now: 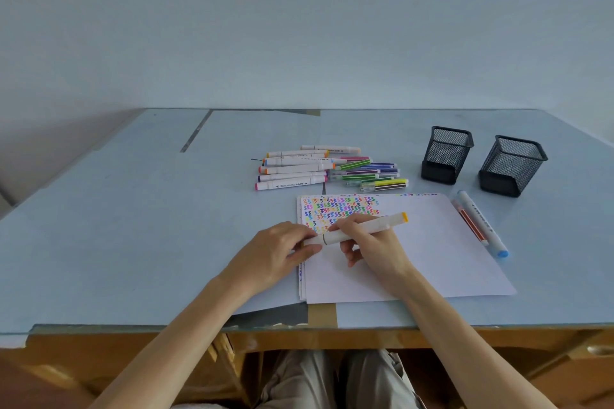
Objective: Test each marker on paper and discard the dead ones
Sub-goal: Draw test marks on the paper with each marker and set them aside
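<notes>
Your right hand (368, 242) gripped the light, rigid marker (362, 230) mid-barrel; your left hand (282, 249) pinched its slick cap end.

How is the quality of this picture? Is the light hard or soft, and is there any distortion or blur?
Head view: soft, even, bluish light; only faint shadows under the left hand and right hand on the paper; no glare on the table; the wide lens bends the table's edges; the print on the marker and the pile of markers is too soft to read.
</notes>
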